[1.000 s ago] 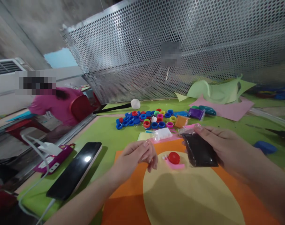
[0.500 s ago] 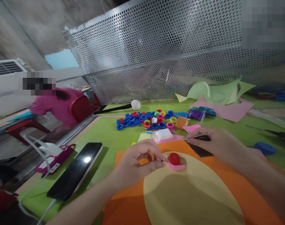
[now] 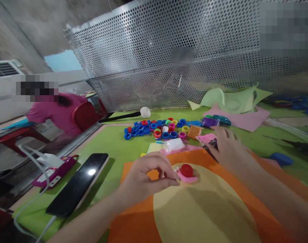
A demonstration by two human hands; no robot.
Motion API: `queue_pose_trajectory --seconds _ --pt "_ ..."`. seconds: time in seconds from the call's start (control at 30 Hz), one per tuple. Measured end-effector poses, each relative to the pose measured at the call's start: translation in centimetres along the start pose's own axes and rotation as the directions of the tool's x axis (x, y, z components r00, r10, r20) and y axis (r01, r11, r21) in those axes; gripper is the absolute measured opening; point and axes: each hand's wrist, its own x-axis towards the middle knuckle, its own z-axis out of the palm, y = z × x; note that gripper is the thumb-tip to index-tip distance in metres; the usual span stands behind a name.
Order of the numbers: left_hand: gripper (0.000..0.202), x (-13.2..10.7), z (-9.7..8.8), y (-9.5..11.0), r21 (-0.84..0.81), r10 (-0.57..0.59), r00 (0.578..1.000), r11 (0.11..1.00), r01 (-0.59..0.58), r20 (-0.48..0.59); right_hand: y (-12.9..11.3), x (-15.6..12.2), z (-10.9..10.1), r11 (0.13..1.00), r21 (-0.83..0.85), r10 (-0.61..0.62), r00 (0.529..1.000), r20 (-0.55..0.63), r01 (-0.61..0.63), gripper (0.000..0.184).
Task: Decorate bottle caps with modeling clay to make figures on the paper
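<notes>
My left hand (image 3: pixel 152 172) is pinched shut at the left end of a small pink curved piece (image 3: pixel 190 179); whatever lies between the fingertips is too small to make out. A round red cap (image 3: pixel 187 170) sits on the pink piece, with tiny white bits beside it. Both rest on a pale yellow disc (image 3: pixel 202 209) over an orange sheet (image 3: pixel 133 209). Blurred by motion, my right hand (image 3: pixel 228 146) is over a black packet (image 3: pixel 211 148) at the sheet's far edge. Its grip on the packet is unclear. A pink packet (image 3: pixel 206 138) lies just beyond.
Colourful bottle caps (image 3: pixel 141 130) cluster behind, near white (image 3: pixel 174 144), orange (image 3: pixel 195 131) and purple (image 3: pixel 210 122) packets. A phone (image 3: pixel 78 184) with a cable and a power strip (image 3: pixel 54 175) lie left. Scissors (image 3: pixel 299 146) and a blue lump (image 3: pixel 280 159) are right. Another person (image 3: pixel 50 109) sits far left.
My right hand and the black packet have moved away from me, toward the pink packet. The left hand keeps its pinch beside the pink piece. The view has shifted slightly.
</notes>
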Motion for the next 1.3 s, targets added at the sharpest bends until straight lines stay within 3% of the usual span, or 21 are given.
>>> queue_pose_trajectory --seconds 0.1,0.2,0.3,0.4,0.6,0.7,0.87,0.97,1.17,1.3 --pt "0.003 -0.1 0.0 0.0 0.011 0.009 1.0 1.0 -0.009 0.011 -1.7 -0.8 -1.5 0.963 0.018 -0.262 0.948 -0.18 0.27 0.024" --pt "0.002 -0.2 0.0 0.1 0.031 0.044 0.999 0.999 -0.045 0.018 -4.6 -2.2 -4.1 0.835 0.233 -0.464 0.866 -0.187 0.498 0.015" --pt "0.003 -0.3 0.1 0.1 0.047 0.101 0.995 0.994 -0.101 0.008 -6.7 -3.6 -5.7 0.711 0.382 -0.577 0.8 -0.165 0.591 0.015" --pt "0.008 -0.2 0.1 0.1 0.064 0.1 0.994 0.993 -0.098 -0.037 -7.2 -4.2 -5.6 0.683 0.425 -0.573 0.797 -0.194 0.594 0.017" --pt "0.015 0.0 0.2 0.1 0.064 0.006 0.998 0.998 -0.002 -0.066 -7.2 -4.4 -4.9 0.742 0.532 -0.429 0.899 -0.091 0.408 0.02" --pt "0.011 -0.1 0.3 0.2 0.038 -0.003 0.999 0.999 0.005 -0.05 -7.5 -4.5 -5.1 0.759 0.539 -0.393 0.917 -0.07 0.366 0.018" --pt "0.005 -0.1 0.5 0.2 0.03 0.056 0.997 0.998 -0.054 -0.059 -7.5 -4.4 -5.3 0.727 0.529 -0.467 0.88 -0.088 0.439 0.016" --pt "0.005 -0.1 0.4 0.4 0.153 0.176 0.98 0.975 -0.162 -0.088 -7.3 -4.4 -5.3 0.715 0.531 -0.491 0.867 -0.08 0.454 0.017" --pt "0.008 -0.5 0.0 1.6 0.521 0.418 0.906 0.759 -0.389 0.067 -7.4 -4.4 -5.5 0.674 0.514 -0.547 0.826 -0.133 0.53 0.016" --pt "0.007 -0.7 0.2 2.1 0.614 0.442 0.895 0.689 -0.386 0.068 -7.6 -4.5 -5.5 0.671 0.494 -0.555 0.816 -0.161 0.553 0.016"
